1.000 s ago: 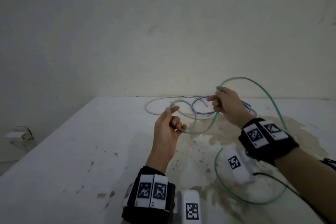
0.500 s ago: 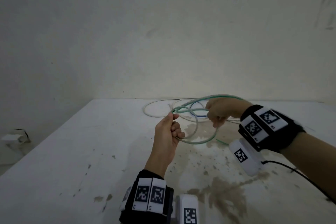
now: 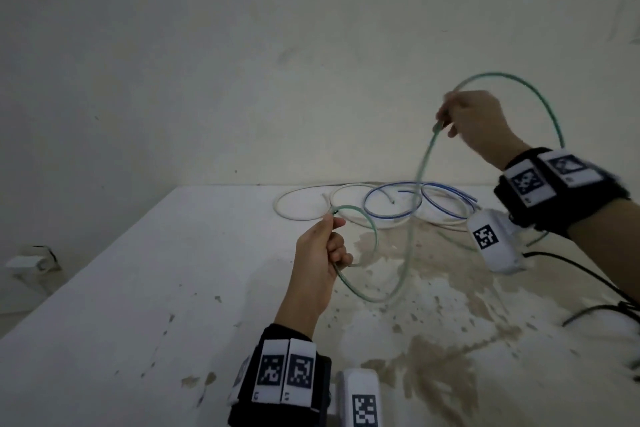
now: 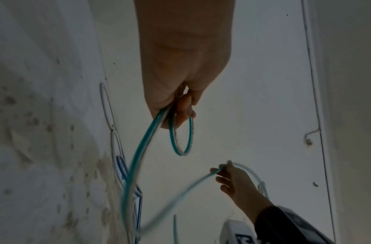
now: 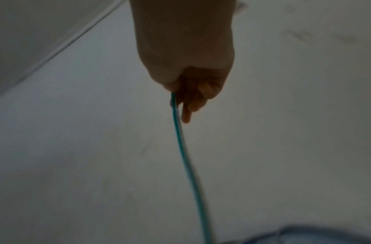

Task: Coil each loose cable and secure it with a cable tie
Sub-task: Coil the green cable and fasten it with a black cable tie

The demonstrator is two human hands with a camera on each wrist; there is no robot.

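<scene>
Green cable (image 3: 412,215): thin, smooth, round in section, teal with a paler stripe along it; held in the air above the table (image 3: 138,305), nearer the person than the cables lying on it. One small loop, nearly a full circle, hangs from the left hand (image 3: 320,253); from there the cable dips low over the stained patch, climbs to the right hand (image 3: 474,120), arches high over that hand and drops behind the right wrist.

Left hand: fingers curled round the cable, gripping the base of the small loop, thumb on top.

Right hand: thumb and forefinger pinching one strand, remaining fingers loosely bent below.

Change: half a second ago the right hand was low, close to the left hand, at the level of the cables on the table; it is now raised and drawn out to the right, well apart from the left. The left hand has stayed in place.

Blue cable (image 3: 391,204): thin, blue and white, in loose loops on the table beyond the green cable.

White cable (image 3: 301,215): thin, in a wide flat loop, beside the blue cable.

Table: white, matt, with brown blotches and chipped spots under the green cable.
</scene>
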